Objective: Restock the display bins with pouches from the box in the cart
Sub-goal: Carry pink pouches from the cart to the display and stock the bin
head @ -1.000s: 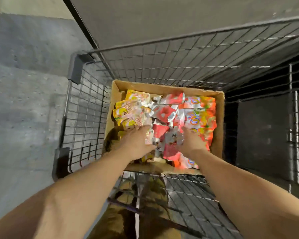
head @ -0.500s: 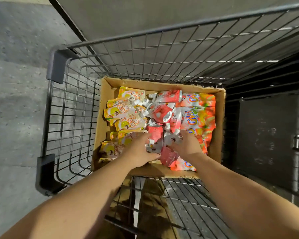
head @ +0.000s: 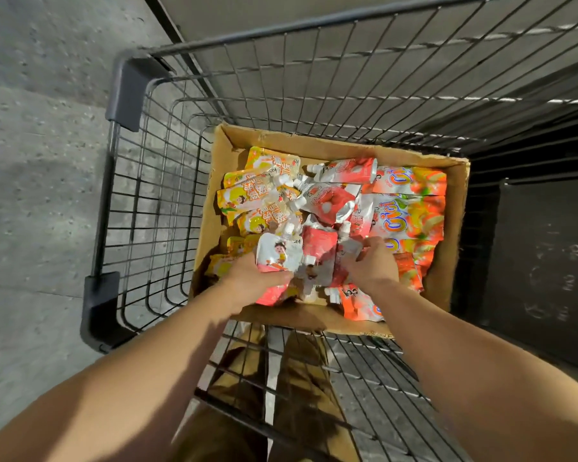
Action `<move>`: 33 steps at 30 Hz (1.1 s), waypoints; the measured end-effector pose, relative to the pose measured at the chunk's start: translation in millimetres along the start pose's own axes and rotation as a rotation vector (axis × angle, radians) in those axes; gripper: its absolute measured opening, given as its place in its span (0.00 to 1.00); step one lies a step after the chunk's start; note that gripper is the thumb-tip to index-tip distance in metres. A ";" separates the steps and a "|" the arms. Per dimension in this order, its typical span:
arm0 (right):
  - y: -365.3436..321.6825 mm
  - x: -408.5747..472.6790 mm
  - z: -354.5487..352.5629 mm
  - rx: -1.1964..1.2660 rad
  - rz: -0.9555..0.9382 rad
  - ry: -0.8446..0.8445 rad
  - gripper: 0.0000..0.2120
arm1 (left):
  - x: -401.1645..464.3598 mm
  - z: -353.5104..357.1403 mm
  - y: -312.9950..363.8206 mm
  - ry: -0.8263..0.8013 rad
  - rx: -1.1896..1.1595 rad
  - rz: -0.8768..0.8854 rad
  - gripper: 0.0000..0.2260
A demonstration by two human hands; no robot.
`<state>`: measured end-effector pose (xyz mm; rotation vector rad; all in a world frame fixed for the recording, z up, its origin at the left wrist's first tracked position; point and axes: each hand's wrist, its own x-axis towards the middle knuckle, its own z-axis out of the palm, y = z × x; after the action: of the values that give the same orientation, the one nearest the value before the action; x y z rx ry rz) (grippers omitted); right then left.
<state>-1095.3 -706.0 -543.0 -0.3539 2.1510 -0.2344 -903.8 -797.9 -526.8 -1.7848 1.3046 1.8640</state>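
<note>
At far left lies a grey concrete floor (head: 30,195), and on it stands a black wire cart (head: 154,201) with dark plastic corner guards. Inside the cart, against its far wall, sits an open cardboard box (head: 454,235) filled with spouted pouches. The yellow pouches (head: 247,198) are heaped in the box's left part, pink and silver ones (head: 327,201) run down the middle, and orange ones (head: 411,208) lie stacked along the right side. The left hand (head: 247,278) reaches over the near edge of the box and grips a white pouch (head: 277,256) printed with a cartoon figure, thumb curled over its lower edge, holding it tilted up above the pile; a pink pouch shows just beneath the hand. Just beside it, the right hand (head: 372,261) rests among the middle pouches with fingers curled round a silver one (head: 349,246), near the orange stack. Both bare forearms stretch in from the bottom corners. Below the box, through the cart's wire floor, tan trousers (head: 234,378) show. At right, past the cart's side, stands a dark panel (head: 548,261).
</note>
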 end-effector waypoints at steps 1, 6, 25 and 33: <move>0.0 2.1 3.3 0.005 0.012 -0.008 0.19 | 2.0 -2.8 -4.4 0.004 0.010 0.000 0.17; -0.9 5.8 6.1 -0.029 0.029 -0.010 0.10 | 6.7 -3.4 -19.5 0.024 0.045 -0.018 0.16; -153.7 -154.3 -64.7 0.493 -0.424 -0.624 0.05 | -148.1 -88.0 63.2 0.022 -0.564 0.110 0.26; -294.0 -290.1 46.0 0.226 -0.703 -0.754 0.17 | -255.9 -252.5 2.8 0.234 -0.848 0.371 0.05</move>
<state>-852.3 -886.2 -258.2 -0.8975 1.1867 -0.6214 -680.1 -883.1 -258.5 -2.3155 1.0269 2.7775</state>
